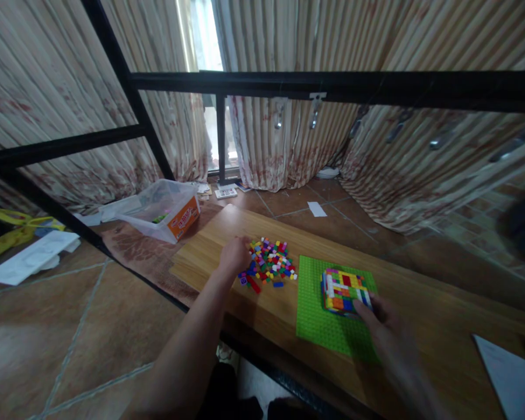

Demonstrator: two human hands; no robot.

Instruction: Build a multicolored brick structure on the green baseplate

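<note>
My left hand (pixel 235 255) is at the left edge of a loose pile of small coloured toy bricks (pixel 271 261) on the wooden table. Its fingers are curled inward, and whatever they may pinch is hidden. A green studded baseplate (pixel 311 318) lies to the right of the pile. On it stands a low rectangular block built of many-coloured toy bricks (pixel 343 286). My right hand (pixel 385 321) grips this block at its right end, the thumb on the near side and the other fingers around the far right corner.
A red long brick (pixel 253 284) and a blue brick (pixel 278 284) lie at the pile's near edge. A clear plastic bin (pixel 157 207) with an orange label stands on the floor beyond the table (pixel 254 224). Black metal bars (pixel 262 83) cross in front of the curtains. A white sheet (pixel 514 373) lies far right.
</note>
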